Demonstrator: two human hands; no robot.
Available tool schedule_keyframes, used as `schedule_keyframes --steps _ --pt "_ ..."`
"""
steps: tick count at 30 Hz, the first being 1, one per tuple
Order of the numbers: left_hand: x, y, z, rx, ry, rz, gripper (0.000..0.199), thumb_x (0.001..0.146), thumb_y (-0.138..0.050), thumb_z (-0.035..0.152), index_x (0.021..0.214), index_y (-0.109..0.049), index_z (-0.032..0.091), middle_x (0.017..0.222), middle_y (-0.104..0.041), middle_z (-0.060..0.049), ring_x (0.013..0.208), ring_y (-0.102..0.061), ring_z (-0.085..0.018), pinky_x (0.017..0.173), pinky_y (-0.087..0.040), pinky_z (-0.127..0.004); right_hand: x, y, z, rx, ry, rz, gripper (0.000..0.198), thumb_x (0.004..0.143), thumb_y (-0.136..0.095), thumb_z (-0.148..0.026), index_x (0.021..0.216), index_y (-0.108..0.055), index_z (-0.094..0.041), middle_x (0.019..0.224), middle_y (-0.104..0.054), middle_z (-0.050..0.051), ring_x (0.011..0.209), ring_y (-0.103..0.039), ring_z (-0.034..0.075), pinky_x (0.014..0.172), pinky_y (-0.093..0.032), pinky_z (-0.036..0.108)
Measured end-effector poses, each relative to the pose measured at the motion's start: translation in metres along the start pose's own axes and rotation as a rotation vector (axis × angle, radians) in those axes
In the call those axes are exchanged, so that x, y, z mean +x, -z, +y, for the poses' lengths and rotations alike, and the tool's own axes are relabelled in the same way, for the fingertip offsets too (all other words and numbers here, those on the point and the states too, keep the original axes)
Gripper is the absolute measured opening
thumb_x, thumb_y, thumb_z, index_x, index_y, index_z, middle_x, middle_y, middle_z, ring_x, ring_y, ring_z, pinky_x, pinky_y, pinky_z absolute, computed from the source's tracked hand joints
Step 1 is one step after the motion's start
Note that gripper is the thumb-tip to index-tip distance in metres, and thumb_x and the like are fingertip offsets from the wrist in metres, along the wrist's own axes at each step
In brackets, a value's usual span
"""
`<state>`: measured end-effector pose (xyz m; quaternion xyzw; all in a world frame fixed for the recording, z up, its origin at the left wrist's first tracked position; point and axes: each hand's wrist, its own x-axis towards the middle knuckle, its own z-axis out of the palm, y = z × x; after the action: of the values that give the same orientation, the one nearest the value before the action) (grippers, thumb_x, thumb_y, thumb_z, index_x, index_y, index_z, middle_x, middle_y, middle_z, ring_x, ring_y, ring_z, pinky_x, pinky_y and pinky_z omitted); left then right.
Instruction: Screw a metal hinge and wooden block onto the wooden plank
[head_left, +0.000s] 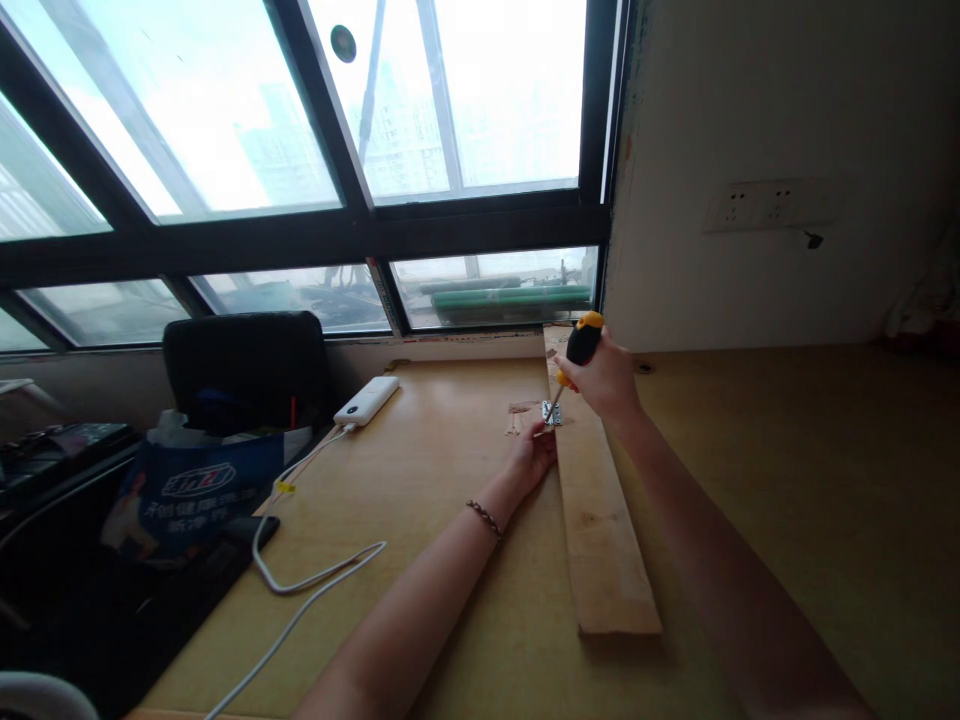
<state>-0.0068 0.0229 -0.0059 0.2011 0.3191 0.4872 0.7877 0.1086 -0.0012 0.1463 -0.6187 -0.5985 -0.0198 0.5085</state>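
Observation:
My right hand [606, 380] is closed round the black and yellow handle of a screwdriver [585, 340]. The screwdriver tilts, its shaft pointing down and left to a small silver metal hinge [553, 413]. That hinge lies at the left edge of a long wooden board [600, 530]. My left hand [532, 455] is at the hinge's lower left corner, thumb and fingers closed on it beside the board's edge. Whether a screw sits under the tip is too small to tell. Left of the hinge, a brown patch [523, 408] with several tiny screw-like pieces lies on the table.
The board lies lengthwise on a wooden table [450, 540]. A white power bank [367, 400] with a white cable [315, 580] rests at the table's left side. Beyond that edge are a black chair [244, 360] and a blue bag [195, 490]. A window and a wall stand behind.

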Motion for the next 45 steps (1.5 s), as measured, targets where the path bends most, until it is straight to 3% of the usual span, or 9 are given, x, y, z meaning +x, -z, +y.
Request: schedule_keyframes --steps 8,21,28,35,40,45 --pt "-0.002 -0.002 -0.001 0.033 -0.025 0.017 0.016 0.077 -0.048 0.023 0.081 -0.059 0.011 0.071 -0.067 -0.010 0.069 -0.065 -0.020 0.073 -0.050 -0.035 0.001 -0.001 0.003 0.012 -0.016 0.007 0.042 0.061 -0.067 -0.041 0.090 -0.049 -0.018 0.075 -0.065 0.008 0.072 -0.064 0.028 0.062 -0.047 0.034" --pt "-0.010 -0.013 -0.001 0.200 -0.121 0.163 0.014 0.075 -0.051 0.026 0.077 -0.056 0.013 0.063 -0.063 -0.006 0.058 -0.062 -0.017 0.060 -0.049 -0.031 0.002 0.000 0.003 -0.010 -0.014 -0.015 0.042 0.061 -0.067 -0.042 0.089 -0.049 -0.018 0.074 -0.064 0.008 0.073 -0.064 0.027 0.060 -0.047 0.033" --pt "-0.010 -0.012 -0.001 0.132 -0.106 0.142 0.013 0.075 -0.052 0.024 0.077 -0.057 0.012 0.064 -0.064 -0.007 0.060 -0.063 -0.017 0.062 -0.050 -0.030 0.002 0.001 0.002 -0.003 -0.018 -0.028 0.039 0.061 -0.068 -0.039 0.087 -0.049 -0.018 0.073 -0.064 0.008 0.074 -0.064 0.028 0.061 -0.049 0.034" --pt "-0.006 -0.008 0.002 0.075 -0.060 0.130 0.010 0.075 -0.049 0.019 0.077 -0.056 0.012 0.064 -0.064 -0.008 0.059 -0.062 -0.017 0.063 -0.050 -0.030 -0.001 -0.003 0.003 0.353 -0.102 -0.255 0.043 0.062 -0.070 -0.027 0.095 -0.043 -0.020 0.067 -0.062 0.000 0.045 -0.060 0.018 0.039 -0.048 0.027" --pt "-0.005 -0.006 0.002 0.074 -0.071 0.102 0.010 0.076 -0.047 0.019 0.077 -0.054 0.013 0.061 -0.063 -0.007 0.056 -0.061 -0.017 0.061 -0.049 -0.030 -0.001 0.005 0.001 0.440 -0.084 -0.348 0.042 0.057 -0.069 -0.014 0.091 -0.044 -0.021 0.075 -0.063 0.000 0.050 -0.062 0.016 0.042 -0.051 0.025" --pt "-0.006 -0.005 0.001 0.063 -0.089 0.103 0.005 0.073 -0.049 0.018 0.074 -0.051 0.014 0.062 -0.063 -0.007 0.056 -0.062 -0.018 0.062 -0.050 -0.031 -0.004 0.003 -0.005 0.081 0.019 -0.104 0.041 0.056 -0.074 -0.029 0.085 -0.047 -0.020 0.072 -0.063 0.005 0.068 -0.065 0.026 0.055 -0.050 0.033"
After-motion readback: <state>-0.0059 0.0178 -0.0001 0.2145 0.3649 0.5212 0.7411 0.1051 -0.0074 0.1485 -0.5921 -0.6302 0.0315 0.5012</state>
